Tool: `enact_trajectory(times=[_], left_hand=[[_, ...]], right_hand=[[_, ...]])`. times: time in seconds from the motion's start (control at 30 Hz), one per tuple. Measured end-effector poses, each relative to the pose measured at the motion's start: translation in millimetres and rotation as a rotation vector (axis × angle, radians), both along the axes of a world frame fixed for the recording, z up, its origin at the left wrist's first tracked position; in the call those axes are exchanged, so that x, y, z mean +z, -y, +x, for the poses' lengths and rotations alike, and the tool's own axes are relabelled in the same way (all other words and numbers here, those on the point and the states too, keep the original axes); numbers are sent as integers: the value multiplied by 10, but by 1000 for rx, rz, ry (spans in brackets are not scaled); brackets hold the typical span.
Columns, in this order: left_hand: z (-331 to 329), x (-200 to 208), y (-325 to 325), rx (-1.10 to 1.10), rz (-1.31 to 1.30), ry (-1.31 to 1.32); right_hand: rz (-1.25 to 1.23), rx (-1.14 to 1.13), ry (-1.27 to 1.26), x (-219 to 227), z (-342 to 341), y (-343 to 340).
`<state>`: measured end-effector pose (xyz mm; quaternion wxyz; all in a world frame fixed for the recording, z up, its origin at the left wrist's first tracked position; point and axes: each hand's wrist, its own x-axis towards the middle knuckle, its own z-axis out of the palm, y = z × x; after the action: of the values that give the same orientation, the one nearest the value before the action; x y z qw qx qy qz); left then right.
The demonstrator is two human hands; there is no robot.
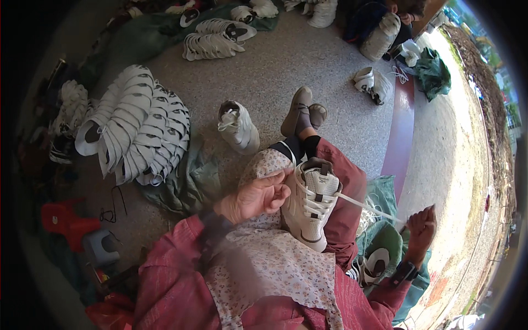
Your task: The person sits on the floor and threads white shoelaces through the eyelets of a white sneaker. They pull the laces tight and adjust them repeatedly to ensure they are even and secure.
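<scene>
A white sneaker (306, 224) lies across my lap, its toe toward me and its padded collar away. White shoelace (367, 207) criss-crosses its tongue. Out to the right, my right hand (421, 231) is closed in a fist on one lace end, which is drawn straight from the shoe. At the shoe's left side my left hand (256, 197) has its fingers curled, thumb and forefinger together by the other lace strand. That strand loops up past the fingertips; the grip itself is partly hidden. A flowered apron (258, 264) lies under the shoe.
A laced white sneaker (239, 129) stands on the speckled floor ahead. Stacked white shoe uppers (137, 124) rise at left, near a red stool (69, 223). More uppers (217, 39) lie farther off. A green sack (388, 242) with shoe pieces sits at my right. Another person's hand (407, 18) shows far right.
</scene>
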<state>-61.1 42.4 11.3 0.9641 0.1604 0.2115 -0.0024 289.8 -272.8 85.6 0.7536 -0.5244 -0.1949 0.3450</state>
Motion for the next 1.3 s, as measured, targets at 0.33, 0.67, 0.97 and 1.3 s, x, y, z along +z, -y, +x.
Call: enact_trajectory(times=[0.33, 0.67, 0.97, 1.3], left_hand=[[327, -134, -65, 141, 69, 13], [-125, 89, -34, -338, 210, -16], [-73, 169, 80, -170, 18, 209], [-653, 202, -653, 621, 222, 106]], right_hand=[[-761, 59, 565, -238, -477, -401], [-498, 632, 1088, -222, -1477, -1683], [-518, 832, 475, -14, -1571, -1642], [-506, 1048, 740, 20, -1521, -1594]])
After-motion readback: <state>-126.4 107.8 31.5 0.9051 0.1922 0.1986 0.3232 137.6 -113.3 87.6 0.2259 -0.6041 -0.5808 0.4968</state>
